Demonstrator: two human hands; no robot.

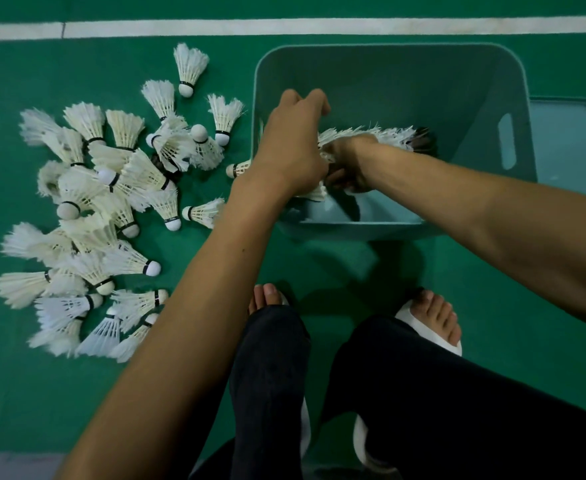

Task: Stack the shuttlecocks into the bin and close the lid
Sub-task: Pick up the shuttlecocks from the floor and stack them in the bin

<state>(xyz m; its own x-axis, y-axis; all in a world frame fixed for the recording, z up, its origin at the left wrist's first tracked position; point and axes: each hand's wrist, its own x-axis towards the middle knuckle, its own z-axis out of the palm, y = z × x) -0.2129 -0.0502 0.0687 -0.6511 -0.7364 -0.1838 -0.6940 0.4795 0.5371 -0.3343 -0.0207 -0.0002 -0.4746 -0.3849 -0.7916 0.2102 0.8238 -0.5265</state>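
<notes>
A nested row of shuttlecocks (371, 136) is held inside the teal bin (354, 51), its long axis running left-right; the right hand (348, 164) is closed around it, the left hand (293, 143) curled beside. Loose shuttlecocks (111, 202) lie leftward on the floor, nearer the left hand.

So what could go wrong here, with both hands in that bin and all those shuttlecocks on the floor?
1. Both hands, left and right, work a nested row of shuttlecocks inside the bin; squeezing could bend feathers or split the row.
2. The loose pile lies beside the person's feet, so one could get stepped on.
3. The lid lies behind the bin, an awkward reach.
</notes>
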